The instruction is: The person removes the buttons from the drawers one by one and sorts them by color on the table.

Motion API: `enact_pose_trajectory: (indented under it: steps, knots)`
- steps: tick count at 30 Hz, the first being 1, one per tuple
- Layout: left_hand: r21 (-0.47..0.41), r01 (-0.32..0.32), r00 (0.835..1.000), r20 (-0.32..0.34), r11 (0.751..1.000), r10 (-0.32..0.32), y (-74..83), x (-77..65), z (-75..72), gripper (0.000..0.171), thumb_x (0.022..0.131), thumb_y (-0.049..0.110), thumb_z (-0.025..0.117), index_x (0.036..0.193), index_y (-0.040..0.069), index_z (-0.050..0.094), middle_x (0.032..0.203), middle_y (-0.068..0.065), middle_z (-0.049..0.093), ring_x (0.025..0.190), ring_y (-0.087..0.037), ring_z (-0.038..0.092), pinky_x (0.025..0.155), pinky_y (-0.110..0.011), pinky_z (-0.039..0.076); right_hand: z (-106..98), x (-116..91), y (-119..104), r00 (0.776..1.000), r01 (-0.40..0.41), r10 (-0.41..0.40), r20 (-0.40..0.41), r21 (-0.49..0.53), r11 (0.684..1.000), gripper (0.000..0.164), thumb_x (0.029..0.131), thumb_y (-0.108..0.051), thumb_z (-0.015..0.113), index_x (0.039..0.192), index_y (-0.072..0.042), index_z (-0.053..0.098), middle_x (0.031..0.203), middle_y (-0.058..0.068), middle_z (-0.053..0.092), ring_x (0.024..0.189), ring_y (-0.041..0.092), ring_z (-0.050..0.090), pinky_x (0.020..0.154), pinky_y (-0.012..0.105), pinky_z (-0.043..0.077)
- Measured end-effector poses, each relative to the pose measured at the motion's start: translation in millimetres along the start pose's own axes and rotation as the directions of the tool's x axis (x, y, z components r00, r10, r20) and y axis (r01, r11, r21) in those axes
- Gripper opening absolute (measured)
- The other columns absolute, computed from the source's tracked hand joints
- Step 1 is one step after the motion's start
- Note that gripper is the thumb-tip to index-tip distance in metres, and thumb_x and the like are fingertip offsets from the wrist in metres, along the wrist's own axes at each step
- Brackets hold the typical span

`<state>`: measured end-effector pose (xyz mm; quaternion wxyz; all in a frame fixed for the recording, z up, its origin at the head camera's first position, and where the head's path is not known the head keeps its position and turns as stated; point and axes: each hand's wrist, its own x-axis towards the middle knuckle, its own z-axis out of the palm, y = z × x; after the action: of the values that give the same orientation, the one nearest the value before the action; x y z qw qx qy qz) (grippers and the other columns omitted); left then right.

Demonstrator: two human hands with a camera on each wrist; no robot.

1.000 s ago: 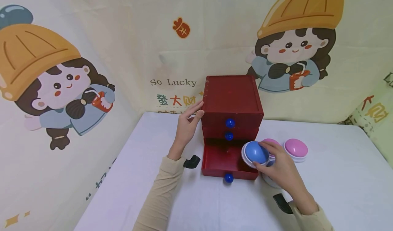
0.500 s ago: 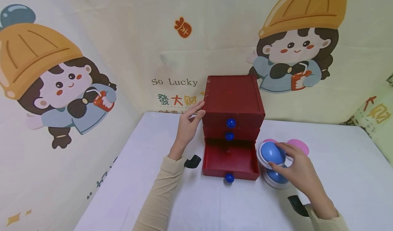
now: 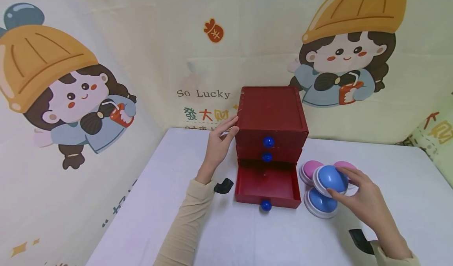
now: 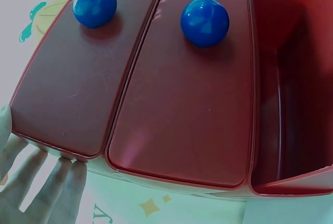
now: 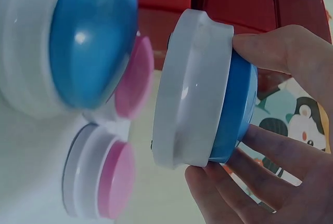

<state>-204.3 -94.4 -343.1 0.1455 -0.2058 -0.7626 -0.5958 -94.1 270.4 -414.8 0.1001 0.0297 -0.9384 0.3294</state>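
My right hand (image 3: 368, 199) holds a round push button with a blue dome and white base (image 3: 332, 178) between thumb and fingers. In the right wrist view this held button (image 5: 195, 94) is tipped on edge, its white base away from the palm. It overlaps a second blue push button (image 3: 321, 202) on the table in the head view. With fingers extended, my left hand (image 3: 216, 148) touches the left side of a dark red drawer cabinet (image 3: 272, 109). The cabinet's bottom drawer (image 3: 267, 179) is pulled out, and its inside is bare.
Two pink push buttons stand behind the blue ones: one pink button (image 3: 312, 167) near the cabinet, another pink button (image 3: 345, 164) partly hidden by the right hand. Blue knobs (image 3: 268, 142) stick out from the drawer fronts. A printed cloth wall (image 3: 170, 42) rises behind the white table (image 3: 226, 234).
My right hand has carried the blue push button rightward, from over the open drawer to above the other buttons. The left hand has stayed against the cabinet; the head view has shifted slightly.
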Motion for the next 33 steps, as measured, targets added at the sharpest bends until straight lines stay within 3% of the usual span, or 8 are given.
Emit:
enact_pose_trajectory:
  steps: [9, 25, 33]
  knots:
    - [0.005, 0.013, 1.000, 0.004, 1.000, -0.013, 1.8, -0.6, 0.0, 0.040, 0.099, 0.011, 0.061, 0.137, -0.002, 0.057, 0.145, -0.019, 0.052, 0.133, -0.027, 0.052, 0.094, -0.037, 0.056, -6.0, -6.6, 14.9, 0.999, -0.045, 0.045, -0.003, -0.048, 0.998, 0.075, 0.077, -0.029, 0.087, 0.134, 0.007, 0.053, 0.132, 0.036, 0.049, 0.106, 0.058, 0.052, 0.074, 0.066, 0.053]
    - [0.008, 0.017, 1.000, 0.004, 1.000, -0.017, 3.5, -0.2, -0.1, 0.040, 0.099, 0.010, 0.060, 0.137, -0.003, 0.056, 0.146, -0.019, 0.052, 0.135, -0.027, 0.050, 0.093, -0.033, 0.056, -14.4, -16.2, 41.8, 0.995, -0.102, 0.101, -0.017, -0.090, 0.991, 0.074, 0.076, -0.027, 0.087, 0.131, 0.008, 0.053, 0.128, 0.038, 0.048, 0.105, 0.059, 0.051, 0.077, 0.067, 0.051]
    - [0.014, 0.015, 1.000, 0.007, 1.000, -0.015, 4.1, -0.6, -0.1, 0.041, 0.099, 0.011, 0.060, 0.137, -0.002, 0.056, 0.146, -0.018, 0.052, 0.134, -0.028, 0.052, 0.094, -0.039, 0.055, -16.5, -19.0, 50.9, 0.990, -0.142, 0.143, 0.009, -0.106, 0.984, 0.075, 0.077, -0.029, 0.086, 0.132, 0.010, 0.051, 0.128, 0.039, 0.046, 0.107, 0.058, 0.049, 0.080, 0.067, 0.050]
